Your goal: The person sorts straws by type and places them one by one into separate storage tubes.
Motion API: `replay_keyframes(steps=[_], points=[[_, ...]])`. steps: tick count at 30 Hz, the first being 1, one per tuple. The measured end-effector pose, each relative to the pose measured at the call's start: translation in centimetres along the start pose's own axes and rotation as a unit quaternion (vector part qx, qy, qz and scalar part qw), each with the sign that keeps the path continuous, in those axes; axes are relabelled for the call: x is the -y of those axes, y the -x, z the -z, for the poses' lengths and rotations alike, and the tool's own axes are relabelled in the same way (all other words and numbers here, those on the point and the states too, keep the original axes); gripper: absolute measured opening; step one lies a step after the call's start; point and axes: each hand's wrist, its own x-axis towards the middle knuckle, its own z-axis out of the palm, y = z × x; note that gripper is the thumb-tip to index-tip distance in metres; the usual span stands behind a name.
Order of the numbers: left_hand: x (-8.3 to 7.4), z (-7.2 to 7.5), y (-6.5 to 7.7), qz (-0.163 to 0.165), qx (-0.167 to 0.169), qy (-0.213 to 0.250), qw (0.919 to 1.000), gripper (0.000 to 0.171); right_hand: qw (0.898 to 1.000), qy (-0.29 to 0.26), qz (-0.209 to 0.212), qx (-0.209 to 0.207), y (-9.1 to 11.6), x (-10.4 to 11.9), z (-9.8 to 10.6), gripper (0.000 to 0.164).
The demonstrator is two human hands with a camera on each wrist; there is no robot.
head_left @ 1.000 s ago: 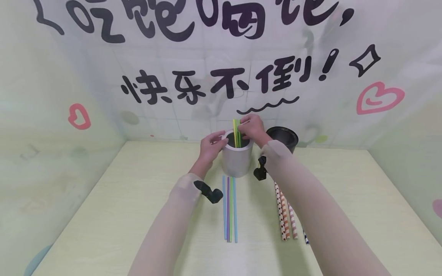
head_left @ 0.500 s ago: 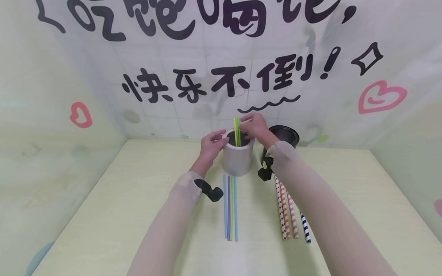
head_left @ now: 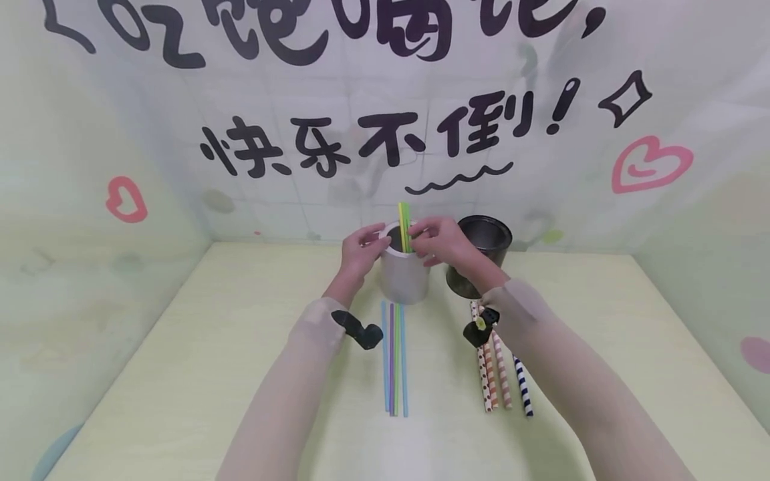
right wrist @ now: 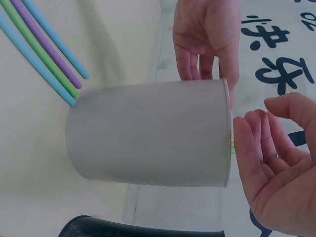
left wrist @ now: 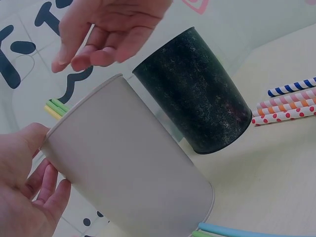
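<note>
A light grey cup [head_left: 405, 280] stands upright at the back of the table. My left hand [head_left: 359, 256] grips its left rim; in the left wrist view, the thumb goes over the rim and the fingers lie against the outside of the wall. Yellow and green plastic straws [head_left: 404, 227] stand in this cup, their tops above the rim. Close to the cup's right rim is my right hand [right wrist: 281, 173], fingers loosely bent and nothing between them. On the table in front of the cup lie blue, purple and green plastic straws [head_left: 394, 361].
A black cup [left wrist: 192, 94] stands right of the grey one, partly behind my right forearm. Patterned paper straws [head_left: 502, 381], dotted and striped, lie in front of it, partly under the right wrist. A printed backdrop [head_left: 313, 200] rises behind the table.
My right hand has let go of the straws and moved down and slightly right, to the cup's rim. The straws stay in the cup. The left hand keeps its hold.
</note>
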Motion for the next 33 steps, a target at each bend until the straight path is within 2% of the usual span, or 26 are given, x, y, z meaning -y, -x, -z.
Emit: replay_keyframes(steps=[7,13,20,25,28,33], points=[[0.2,0.0,-0.1,0.002,0.001,0.006,1.0,0.038,0.999,-0.006,0.007,0.033,1.3,-2.6,-0.4,0.024],[-0.1,0.0,0.0,-0.005,0.003,0.011,0.9999,0.038,0.999,-0.023,0.009,0.042,1.5,-5.4,-1.0,0.022],[0.1,0.1,-0.1,-0.006,0.003,0.012,0.9999,0.038,0.998,-0.065,-0.014,0.023,1.1,-8.1,-2.9,0.024],[0.2,0.2,-0.1,-0.005,-0.001,0.018,0.9998,0.037,0.997,-0.065,-0.037,0.038,0.8,-9.7,-4.6,0.025],[0.2,0.1,-0.1,-0.005,0.002,0.02,0.9998,0.038,0.995,-0.073,-0.062,0.011,0.8,-10.4,-5.7,0.024],[0.0,-0.1,0.1,-0.004,0.004,0.013,0.9999,0.038,0.989,-0.088,-0.096,-0.063,0.9,-11.1,-7.1,0.021]])
